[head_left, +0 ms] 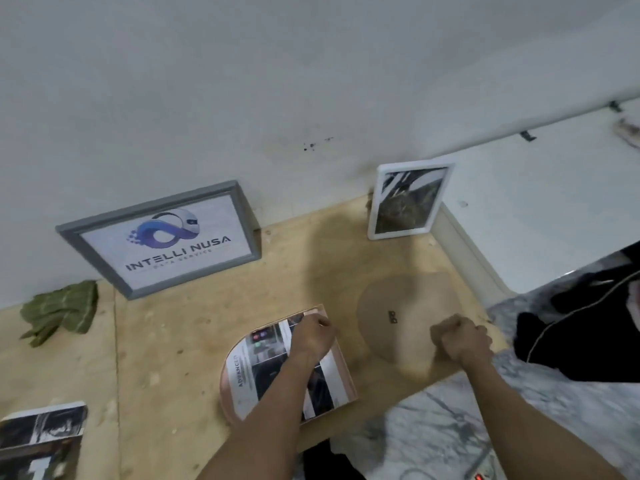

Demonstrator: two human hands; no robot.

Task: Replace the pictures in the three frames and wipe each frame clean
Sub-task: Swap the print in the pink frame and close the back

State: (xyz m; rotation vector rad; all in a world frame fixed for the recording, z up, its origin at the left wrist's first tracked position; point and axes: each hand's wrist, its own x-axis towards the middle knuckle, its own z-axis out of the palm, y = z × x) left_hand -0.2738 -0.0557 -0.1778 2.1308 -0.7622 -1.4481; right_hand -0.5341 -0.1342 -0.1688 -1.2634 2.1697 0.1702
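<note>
Head view. An arched pink frame [287, 368] is seen lying flat on the plywood board [166, 348] at 6 o'clock, with a printed picture [273, 362] laid on it. The picture's far edge is covered by the left hand [311, 336], fingers curled; whether it is pinched cannot be told. At 4 o'clock the arched backing panel [398, 313] is touched at its near edge by the right hand [462, 339], closed in a fist (nothing visibly held). A grey frame [162, 237] at 10 o'clock and a white frame [408, 199] at 1 o'clock are leaned on the wall. A green cloth [60, 311] is noted at 9 o'clock, a loose photo [41, 434] at 7 o'clock.
</note>
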